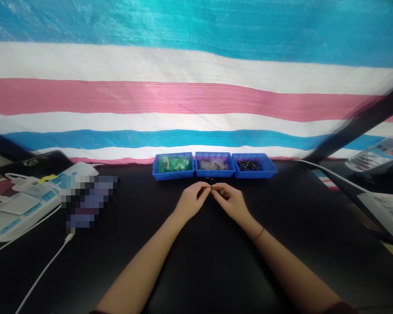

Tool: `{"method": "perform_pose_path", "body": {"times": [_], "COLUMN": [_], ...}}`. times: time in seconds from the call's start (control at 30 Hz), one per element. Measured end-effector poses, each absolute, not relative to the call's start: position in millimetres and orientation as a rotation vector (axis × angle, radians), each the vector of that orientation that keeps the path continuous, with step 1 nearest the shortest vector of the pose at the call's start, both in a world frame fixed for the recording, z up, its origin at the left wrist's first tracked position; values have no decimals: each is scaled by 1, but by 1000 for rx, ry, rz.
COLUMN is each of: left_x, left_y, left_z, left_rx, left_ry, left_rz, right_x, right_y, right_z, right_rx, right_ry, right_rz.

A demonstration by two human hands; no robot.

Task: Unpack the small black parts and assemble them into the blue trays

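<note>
My left hand (192, 200) and my right hand (231, 201) meet fingertip to fingertip above the black table, each in a pinch. Between the fingertips is a tiny dark piece (212, 188), too small to name. Just beyond the hands stand three blue bins in a row. The left bin (173, 175) has green and clear small packets (175, 163) in it. In the middle bin (215, 173) lie whitish, translucent pieces (212, 164). Small black parts (249, 165) fill much of the right bin (265, 168).
On the left lie a phone (91, 203) on a white cable and a white power strip (36, 205) with chargers. A second white power strip (384, 213) sits at the right edge, near a clear plastic bag (376, 155). Behind the bins hangs a striped sheet (196, 96).
</note>
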State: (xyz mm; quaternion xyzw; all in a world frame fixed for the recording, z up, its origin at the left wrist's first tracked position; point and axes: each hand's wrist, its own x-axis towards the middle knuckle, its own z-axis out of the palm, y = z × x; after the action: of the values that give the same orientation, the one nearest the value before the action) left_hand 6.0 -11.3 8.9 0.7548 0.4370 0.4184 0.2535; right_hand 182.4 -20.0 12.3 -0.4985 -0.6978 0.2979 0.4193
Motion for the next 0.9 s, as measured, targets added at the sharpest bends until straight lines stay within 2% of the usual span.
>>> {"method": "perform_pose_path", "body": {"times": [0.27, 0.7, 0.9], "left_x": [7, 7, 7], "left_y": [-11, -13, -11], "left_z": [7, 7, 5], "left_rx": [2025, 2006, 2032], "left_ry": [1164, 1192, 1209], "left_rz": [1206, 1222, 1148], "right_x": [181, 180, 179], "right_y": [-20, -20, -20], "right_z": [10, 9, 3], "right_rx": [-1182, -1188, -1154], "right_ry": [-1584, -1663, -1588], "right_rz": [905, 806, 903]}}
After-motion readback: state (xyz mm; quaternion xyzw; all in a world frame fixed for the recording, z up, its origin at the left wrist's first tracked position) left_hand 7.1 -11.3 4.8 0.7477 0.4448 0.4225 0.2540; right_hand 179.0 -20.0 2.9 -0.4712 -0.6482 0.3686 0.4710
